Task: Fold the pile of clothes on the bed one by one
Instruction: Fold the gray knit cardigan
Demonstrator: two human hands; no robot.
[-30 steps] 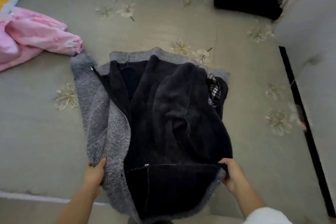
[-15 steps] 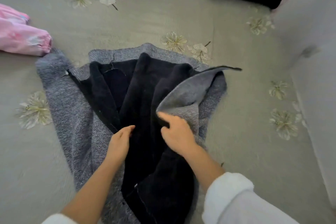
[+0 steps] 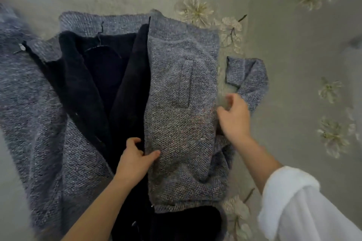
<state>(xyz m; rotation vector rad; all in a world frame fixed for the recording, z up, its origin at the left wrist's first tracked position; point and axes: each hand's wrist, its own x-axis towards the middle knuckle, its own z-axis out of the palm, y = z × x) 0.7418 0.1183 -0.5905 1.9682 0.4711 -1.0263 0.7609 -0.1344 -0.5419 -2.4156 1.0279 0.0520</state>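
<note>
Cardigan (image 3: pixel 182 103) edge pinched in left hand (image 3: pixel 135 159) grip; right hand (image 3: pixel 235 119) grip blurred, hold unclear.

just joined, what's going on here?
A person is folding a grey knit cardigan with a dark fleecy lining on a floral bedsheet. The left hand grips the front edge of one front panel, which lies grey side up over the lining. The right hand sits at the cardigan's side edge beside the loose sleeve, fingers curled; blur hides whether it holds fabric. The other side lies open, unfolded.
</note>
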